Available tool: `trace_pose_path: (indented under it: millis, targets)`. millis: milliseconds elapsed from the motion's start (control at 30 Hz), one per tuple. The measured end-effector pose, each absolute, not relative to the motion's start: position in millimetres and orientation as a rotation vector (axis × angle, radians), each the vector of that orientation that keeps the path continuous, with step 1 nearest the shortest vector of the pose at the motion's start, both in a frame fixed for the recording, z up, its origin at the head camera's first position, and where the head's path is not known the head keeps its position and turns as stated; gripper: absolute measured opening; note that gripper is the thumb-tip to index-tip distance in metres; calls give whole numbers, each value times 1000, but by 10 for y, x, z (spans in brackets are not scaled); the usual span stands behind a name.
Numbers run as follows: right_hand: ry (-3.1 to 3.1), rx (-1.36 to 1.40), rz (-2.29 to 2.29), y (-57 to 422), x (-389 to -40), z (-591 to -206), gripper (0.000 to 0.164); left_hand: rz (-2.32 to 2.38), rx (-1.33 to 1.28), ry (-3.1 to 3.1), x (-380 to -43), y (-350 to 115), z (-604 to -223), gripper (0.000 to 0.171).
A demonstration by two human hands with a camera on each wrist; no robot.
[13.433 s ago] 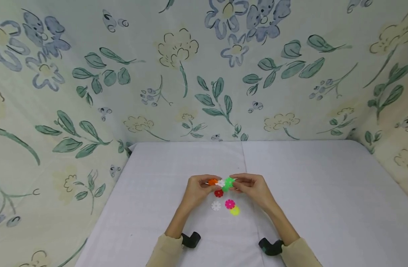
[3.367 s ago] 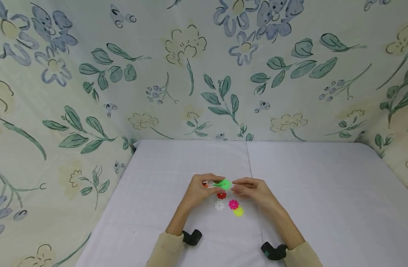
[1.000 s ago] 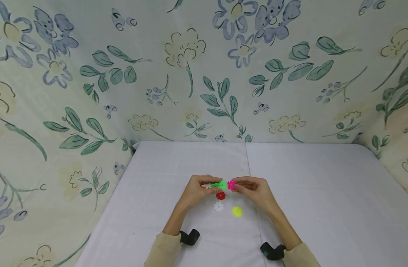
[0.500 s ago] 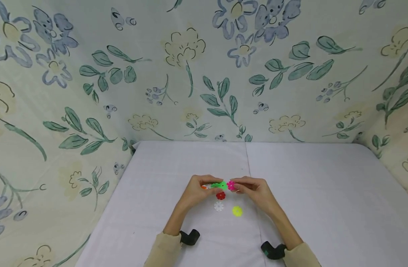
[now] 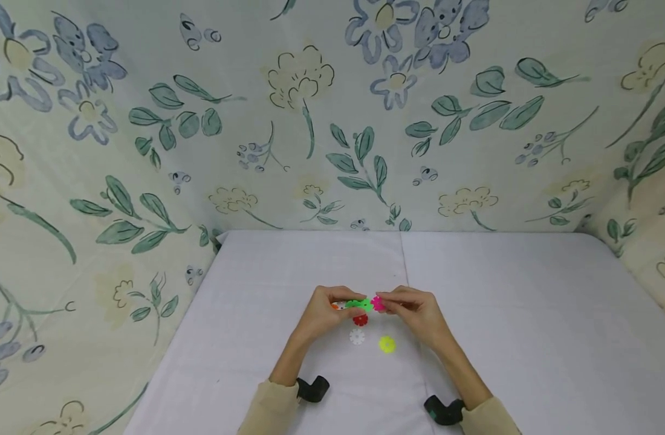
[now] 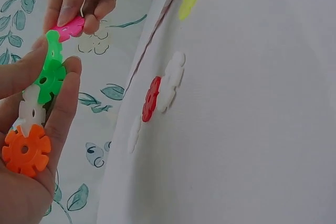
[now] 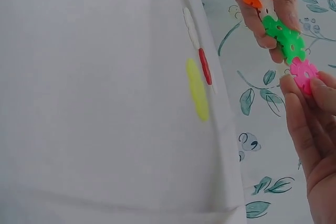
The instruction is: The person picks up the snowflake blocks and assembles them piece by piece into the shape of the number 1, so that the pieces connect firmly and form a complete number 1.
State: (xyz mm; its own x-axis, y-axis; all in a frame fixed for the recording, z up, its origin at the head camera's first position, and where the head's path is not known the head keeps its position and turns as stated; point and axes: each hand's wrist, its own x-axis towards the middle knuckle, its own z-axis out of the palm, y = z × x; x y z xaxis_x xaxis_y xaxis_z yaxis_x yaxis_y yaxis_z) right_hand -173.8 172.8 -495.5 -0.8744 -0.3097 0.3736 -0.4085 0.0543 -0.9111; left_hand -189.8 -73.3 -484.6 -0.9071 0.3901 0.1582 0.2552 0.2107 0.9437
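Note:
My left hand (image 5: 321, 311) pinches a short chain of notched plastic discs between thumb and fingers. In the left wrist view the chain runs from an orange disc (image 6: 25, 150) in the palm, through a white disc (image 6: 32, 113), to two green discs (image 6: 50, 80). A pink disc (image 7: 303, 75) is pinched by the thumb and fingers of my right hand (image 5: 414, 307). Its edge meets the slotted rim of the outer green disc (image 7: 293, 45). Just below the hands in the head view lies a red disc (image 5: 360, 320), partly covered by the left thumb.
A loose white disc (image 5: 356, 336) and a yellow disc (image 5: 387, 344) lie on the white-covered table (image 5: 501, 314), nearer the body. Black wrist-worn devices (image 5: 313, 389) sit at both cuffs. Flower-printed cloth (image 5: 311, 121) rises behind the table and at its sides.
The pink disc, earlier on the table beside the yellow one, is now in my right hand and has come against the green disc. My left hand keeps its grip on the chain.

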Motion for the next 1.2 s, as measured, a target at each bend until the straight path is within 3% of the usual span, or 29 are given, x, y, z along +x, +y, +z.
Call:
trace_pose_path:
  millis: [1200]
  targets:
    - [-2389,677,1671,1663,-1669,-4813,19,1803,681,2296,-1902,-757,-4832,23]
